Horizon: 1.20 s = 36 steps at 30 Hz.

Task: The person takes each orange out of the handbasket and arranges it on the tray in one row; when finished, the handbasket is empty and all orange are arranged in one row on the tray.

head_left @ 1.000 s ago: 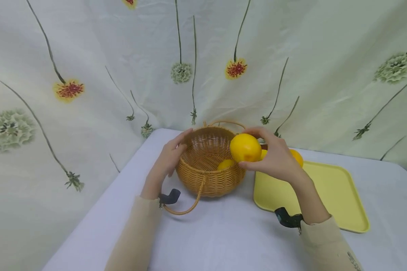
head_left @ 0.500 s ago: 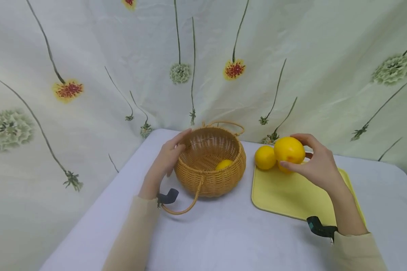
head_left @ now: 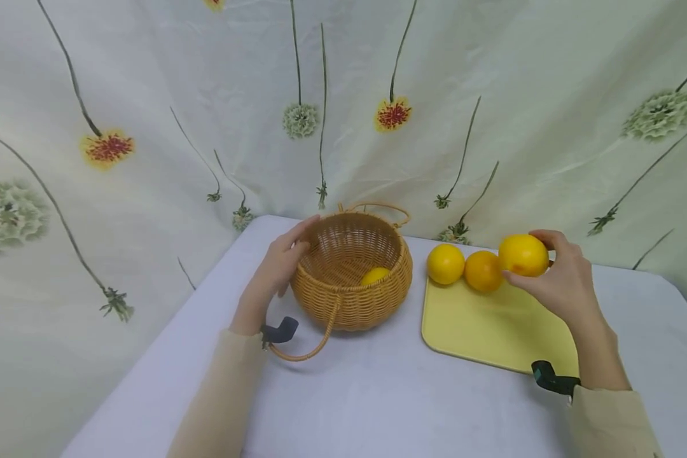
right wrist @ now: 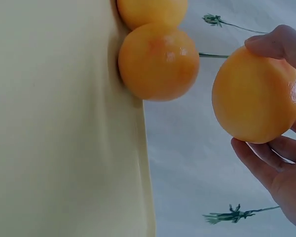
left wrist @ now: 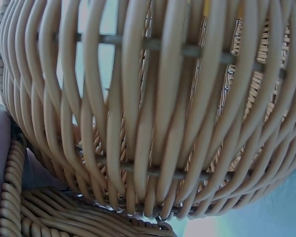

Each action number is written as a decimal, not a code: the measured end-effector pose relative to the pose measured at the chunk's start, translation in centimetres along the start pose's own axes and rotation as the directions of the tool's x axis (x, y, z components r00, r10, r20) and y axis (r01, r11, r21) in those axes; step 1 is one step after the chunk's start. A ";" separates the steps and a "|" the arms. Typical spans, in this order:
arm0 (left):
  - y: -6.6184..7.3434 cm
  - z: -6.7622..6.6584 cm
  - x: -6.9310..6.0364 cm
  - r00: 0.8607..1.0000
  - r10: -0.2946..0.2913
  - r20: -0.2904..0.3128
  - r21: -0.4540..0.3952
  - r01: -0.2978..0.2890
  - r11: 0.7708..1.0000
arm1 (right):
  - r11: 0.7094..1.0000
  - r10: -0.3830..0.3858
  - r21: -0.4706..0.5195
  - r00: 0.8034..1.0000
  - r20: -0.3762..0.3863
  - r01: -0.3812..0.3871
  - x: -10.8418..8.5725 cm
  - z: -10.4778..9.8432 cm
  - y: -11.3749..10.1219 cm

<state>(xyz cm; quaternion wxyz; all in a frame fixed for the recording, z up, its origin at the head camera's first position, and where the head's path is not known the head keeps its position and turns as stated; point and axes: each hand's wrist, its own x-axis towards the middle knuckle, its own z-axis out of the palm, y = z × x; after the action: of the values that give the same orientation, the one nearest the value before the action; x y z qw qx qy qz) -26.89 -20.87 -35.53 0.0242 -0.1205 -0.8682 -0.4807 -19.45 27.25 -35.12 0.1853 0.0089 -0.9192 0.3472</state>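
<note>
A held orange [head_left: 523, 255], yellow-orange and glossy, is between the thumb and fingers of my right hand [head_left: 569, 280], above the back of the yellow tray [head_left: 492, 331]. Two more oranges sit side by side at the tray's back left: a yellower one [head_left: 445, 264] and a deeper one [head_left: 483, 271]. In the right wrist view the held orange [right wrist: 256, 94] is apart from the others. My left hand [head_left: 275, 264] rests against the left side of the wicker basket [head_left: 355, 312], fingers stretched along its rim. A yellow fruit [head_left: 374, 275], partly hidden, lies inside the basket.
One basket handle [head_left: 320, 346] droops onto the white tablecloth [head_left: 378, 394] in front; the other handle [head_left: 380, 205] leans at the back. A flower-printed cloth [head_left: 235, 83] hangs behind the table.
My right hand has carried the orange from the basket's right rim rightward to above the tray's back, uncovering the two oranges there. My left hand stays at the basket.
</note>
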 end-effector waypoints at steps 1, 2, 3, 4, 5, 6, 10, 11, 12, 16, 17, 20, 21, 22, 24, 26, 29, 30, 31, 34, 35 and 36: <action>0.0 0.0 0.0 1.000 0.003 0.001 0.002 -0.003 1.000 | 1.000 0.006 -0.008 1.000 -0.003 -0.006 0.0 0.0 0.3; 0.0 0.0 0.0 1.000 0.004 0.003 0.004 -0.004 1.000 | 1.000 0.011 -0.018 1.000 -0.006 -0.011 0.0 0.0 0.7; 0.0 0.0 0.0 1.000 0.002 0.005 0.003 -0.002 1.000 | 1.000 0.014 -0.025 1.000 -0.007 -0.014 0.0 0.0 1.1; 0.0 0.0 0.0 1.000 0.000 0.005 0.007 0.000 1.000 | 0.999 0.015 -0.029 1.000 -0.006 -0.015 0.0 0.0 1.4; 0.0 0.0 0.0 1.000 -0.004 0.007 0.008 0.004 1.000 | 0.999 0.018 -0.029 1.000 -0.001 -0.018 0.0 0.1 1.8; 0.0 0.0 -0.1 1.000 -0.011 0.008 0.010 0.011 1.000 | 0.999 0.021 -0.030 1.000 0.005 -0.021 0.0 0.2 2.1; -0.1 0.1 0.0 1.000 -0.021 0.017 0.015 0.020 1.000 | 1.000 0.020 -0.023 1.000 0.005 -0.020 -0.1 0.8 3.5; -0.1 0.1 0.0 1.000 -0.019 0.018 0.013 0.019 1.000 | 1.000 0.020 -0.018 1.000 0.006 -0.020 -0.1 1.0 3.8; -0.2 0.2 0.1 1.000 -0.018 0.018 0.013 0.017 1.000 | 1.000 0.018 -0.014 1.000 0.007 -0.018 0.0 1.2 4.1; -0.3 0.2 0.3 1.000 -0.012 0.016 0.014 0.012 1.000 | 1.000 0.026 -0.010 0.997 0.075 -0.025 0.0 2.0 4.7; -0.3 0.2 0.3 1.000 -0.016 0.016 0.012 0.016 1.000 | 1.000 0.026 -0.012 0.995 0.097 -0.025 0.1 2.1 4.8; -0.2 0.1 0.3 0.999 -0.036 0.018 0.001 0.036 0.999 | 0.999 0.025 -0.032 0.987 0.158 -0.021 0.1 2.2 5.0; -0.2 0.0 0.3 0.999 -0.044 0.019 -0.004 0.044 0.999 | 0.999 0.024 -0.039 0.985 0.170 -0.018 0.1 2.1 5.0; -0.3 -0.1 0.3 0.999 -0.050 0.019 -0.009 0.050 0.999 | 0.999 0.023 -0.046 0.983 0.181 -0.015 0.2 2.2 5.0; -0.3 -0.2 0.3 0.998 -0.060 0.022 -0.011 0.060 0.998 | 0.998 0.022 -0.062 0.982 0.187 -0.010 0.2 2.2 5.1; -0.3 -0.3 0.3 0.998 -0.059 0.022 -0.003 0.059 0.998 | 0.998 0.023 -0.069 0.984 0.175 -0.011 0.2 2.4 5.1; -0.3 -0.2 0.3 0.999 -0.047 0.020 0.013 0.047 0.999 | 0.998 0.026 -0.061 0.991 0.134 -0.018 0.2 2.7 5.2; -0.3 -0.2 0.2 0.999 -0.043 0.020 0.015 0.042 0.999 | 0.998 0.025 -0.059 0.992 0.124 -0.018 0.1 2.9 5.3; -0.3 -0.1 0.2 0.999 -0.038 0.016 0.015 0.038 0.999 | 0.998 0.026 -0.054 0.993 0.116 -0.020 0.1 3.0 5.3; -0.3 -0.1 0.2 1.000 -0.021 0.011 0.025 0.021 0.999 | 0.998 0.029 -0.051 0.992 0.120 -0.023 0.1 3.2 5.4; -0.3 -0.1 0.2 1.000 -0.019 0.009 0.028 0.019 0.999 | 0.998 0.028 -0.052 0.992 0.127 -0.022 0.2 3.2 5.5; -0.3 -0.1 0.1 1.000 -0.017 0.008 0.029 0.017 0.999 | 0.998 0.029 -0.055 0.990 0.135 -0.022 0.2 3.2 5.5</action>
<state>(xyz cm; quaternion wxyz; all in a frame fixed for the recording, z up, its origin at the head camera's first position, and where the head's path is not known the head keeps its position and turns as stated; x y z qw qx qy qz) -27.08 -21.09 -35.71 0.0185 -0.1146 -0.8761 -0.4679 -21.50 29.36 -40.72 0.1182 0.0157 -0.9387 0.3234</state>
